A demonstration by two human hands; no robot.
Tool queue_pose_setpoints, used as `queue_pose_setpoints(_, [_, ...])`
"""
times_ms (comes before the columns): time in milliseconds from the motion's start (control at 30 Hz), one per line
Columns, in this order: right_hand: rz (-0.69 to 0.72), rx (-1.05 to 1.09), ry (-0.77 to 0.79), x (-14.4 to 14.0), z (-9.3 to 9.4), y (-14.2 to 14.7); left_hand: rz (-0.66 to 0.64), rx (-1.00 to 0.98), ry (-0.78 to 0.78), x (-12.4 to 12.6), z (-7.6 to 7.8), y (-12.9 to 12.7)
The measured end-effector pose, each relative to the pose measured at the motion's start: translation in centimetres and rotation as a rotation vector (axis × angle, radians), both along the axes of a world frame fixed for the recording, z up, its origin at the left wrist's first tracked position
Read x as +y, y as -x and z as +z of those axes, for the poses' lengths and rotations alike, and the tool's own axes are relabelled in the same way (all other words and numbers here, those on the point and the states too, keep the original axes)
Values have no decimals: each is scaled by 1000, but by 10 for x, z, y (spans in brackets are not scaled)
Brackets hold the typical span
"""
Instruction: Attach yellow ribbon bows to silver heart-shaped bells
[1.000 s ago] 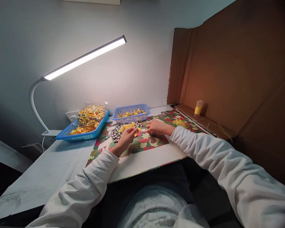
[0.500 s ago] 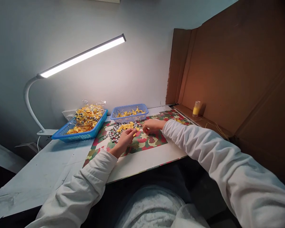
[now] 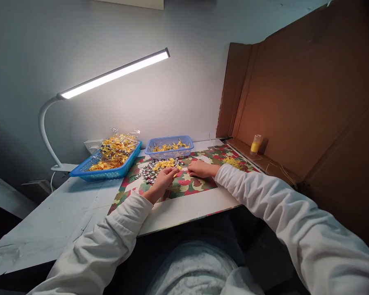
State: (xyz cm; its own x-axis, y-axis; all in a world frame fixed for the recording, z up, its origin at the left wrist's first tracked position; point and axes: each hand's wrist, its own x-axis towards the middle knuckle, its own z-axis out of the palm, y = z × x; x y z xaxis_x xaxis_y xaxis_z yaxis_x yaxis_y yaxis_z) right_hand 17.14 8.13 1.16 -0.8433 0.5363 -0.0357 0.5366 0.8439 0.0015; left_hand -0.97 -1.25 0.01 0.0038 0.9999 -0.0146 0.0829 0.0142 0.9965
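Observation:
My left hand (image 3: 163,180) is closed in a pinch, with a bit of a small yellow piece (image 3: 175,175) showing at its fingertips. Just right of it, my right hand (image 3: 200,169) rests low over the patterned mat (image 3: 184,187), fingers curled together; anything between them is hidden. Behind and left of my left hand lies a pile of shiny silver beads (image 3: 148,171). Small yellow pieces (image 3: 163,164), like little bows or petals, lie heaped on and beside the beads.
A blue basket (image 3: 110,175) at left holds bagged yellow-and-silver pieces. A lilac-blue basket (image 3: 169,155) behind the pile holds yellow pieces. Yellow strings (image 3: 233,162) lie right, near a yellow thread spool (image 3: 255,145) and cardboard wall (image 3: 301,94). A lit lamp (image 3: 117,73) arches above.
My right hand has shifted slightly right and turned, its fingers now tucked underneath. My left hand keeps its pinch in nearly the same place. The whole view has shifted a little.

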Motion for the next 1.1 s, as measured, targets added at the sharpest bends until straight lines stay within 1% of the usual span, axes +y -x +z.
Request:
queue_pose_setpoints(67, [-27, 65, -21, -5, -6, -6, 11, 0, 11, 0, 0, 0])
queue_pose_setpoints(100, [-46, 126, -3, -7, -9, -8, 19, 4, 8, 0, -1, 0])
queue_pose_setpoints(167, [-89, 318, 99, -11, -12, -10, 44, 23, -36, 1, -2, -1])
queue_pose_setpoints(233, [-118, 564, 304, -14, -11, -8, 79, 44, -130, 3, -1, -1])
queue_pose_setpoints(300, [-131, 805, 582, -19, -7, -2, 127, 54, -252, 5, 1, -2])
queue_pose_setpoints(400, [-110, 1075, 974, -30, 0, 13, 186, 46, -405, 6, 8, -4])
queue_pose_setpoints(467, [-70, 1218, 1145, -40, 5, 24, 206, 32, -466, 5, 13, -6])
queue_pose_setpoints(533, [-51, 1356, 1241, -50, 9, 33, 214, 3, -509, 1, 17, -7])
queue_pose_setpoints(633, [-76, 1533, 1273, -63, 13, 42, 218, -58, -548, -8, 24, -8])
queue_pose_setpoints(700, [-73, 1595, 1273, -70, 15, 44, 210, -80, -556, -15, 28, -10])
queue_pose_setpoints(800, [-54, 1609, 1296, -77, 18, 45, 204, -68, -566, -25, 35, -12])
queue_pose_setpoints(900, [-53, 1596, 1315, -83, 19, 45, 241, -15, -563, -34, 38, -14])
queue_pose_setpoints(967, [-49, 1565, 1271, -86, 17, 44, 272, 20, -559, -37, 38, -15])
queue_pose_setpoints(1100, [-29, 1460, 1038, -88, 13, 39, 289, 53, -547, -38, 34, -15])
